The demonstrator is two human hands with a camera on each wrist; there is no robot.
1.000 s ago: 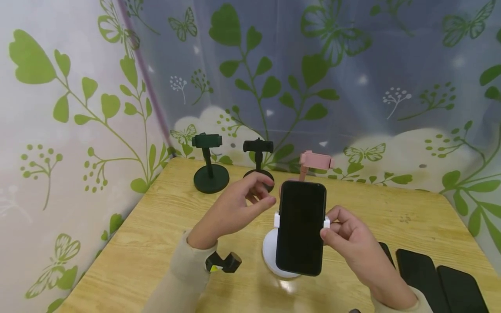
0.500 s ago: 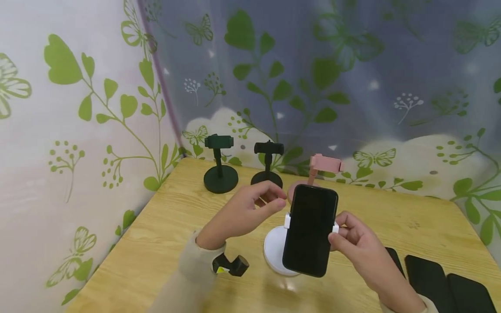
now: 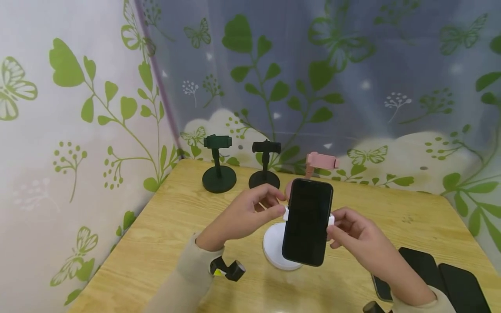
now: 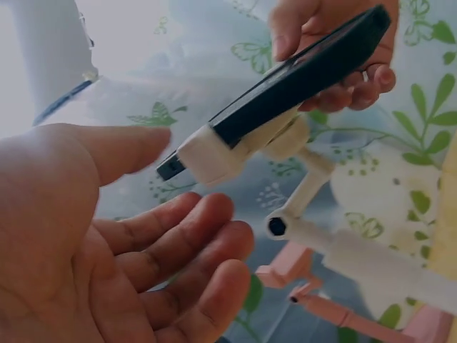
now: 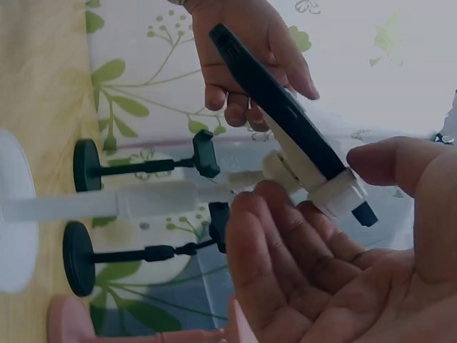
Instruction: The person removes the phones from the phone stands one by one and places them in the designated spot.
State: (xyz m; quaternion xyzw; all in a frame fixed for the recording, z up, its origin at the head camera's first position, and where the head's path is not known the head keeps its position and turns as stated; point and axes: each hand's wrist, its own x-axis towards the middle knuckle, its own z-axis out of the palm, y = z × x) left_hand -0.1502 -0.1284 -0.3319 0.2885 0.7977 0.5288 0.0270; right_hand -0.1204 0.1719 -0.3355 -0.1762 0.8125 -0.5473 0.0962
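A black smartphone (image 3: 308, 221) sits tilted in the clamp of a white phone stand (image 3: 274, 245). My left hand (image 3: 252, 213) is beside the clamp's left arm, fingers loosely bent; in the left wrist view, the thumb and fingers stand apart from the white clamp (image 4: 211, 161). My right hand (image 3: 362, 237) is at the clamp's right arm. In the right wrist view, its thumb is close to the edge of the smartphone (image 5: 285, 107) and its relaxed fingers lie beside the clamp (image 5: 332, 194); whether they touch is hard to tell.
Behind stand a dark green phone stand (image 3: 219, 179), a black phone stand (image 3: 265, 179) and a pink phone stand (image 3: 322, 161), the pink one partly hidden by the smartphone. Dark phones (image 3: 462, 287) lie at the table's right, one partly under my right forearm. A patterned curtain (image 3: 274, 65) backs the table.
My right thumb and fingers have loosened from the clamp's right arm, which they were pinching. The left fingertips have come nearer the left arm. The head view has shifted slightly.
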